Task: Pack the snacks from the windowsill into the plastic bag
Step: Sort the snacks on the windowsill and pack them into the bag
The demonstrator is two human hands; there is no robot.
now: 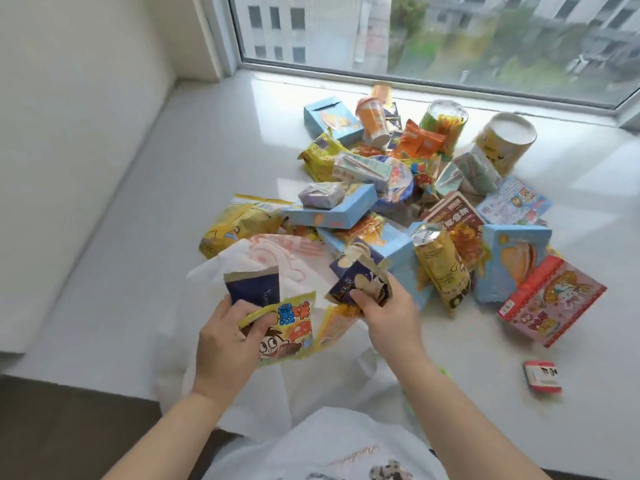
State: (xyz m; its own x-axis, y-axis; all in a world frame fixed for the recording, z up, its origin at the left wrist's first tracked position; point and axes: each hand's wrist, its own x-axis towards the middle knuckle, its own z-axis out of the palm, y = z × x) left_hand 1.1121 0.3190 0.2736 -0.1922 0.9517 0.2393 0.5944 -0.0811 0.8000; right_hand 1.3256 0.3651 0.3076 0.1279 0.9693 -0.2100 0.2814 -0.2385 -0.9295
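Observation:
A heap of snacks [408,188] covers the white windowsill [194,161]: blue boxes, yellow bags, cups and round tubs. The white plastic bag [277,268] with orange print lies crumpled at the near edge of the heap. My left hand [225,337] grips a yellow cartoon snack packet [291,327] together with a dark blue packet [254,289], right over the bag. My right hand [388,313] holds a dark blue chip packet [360,278] just to the right of the bag. Whether the bag's mouth is open is hidden by the packets.
A pink cartoon box [550,299] and a small red packet [542,377] lie apart at the right. The window [433,36] bounds the sill at the back, a white wall [79,98] at the left. A dark floor shows at the lower left.

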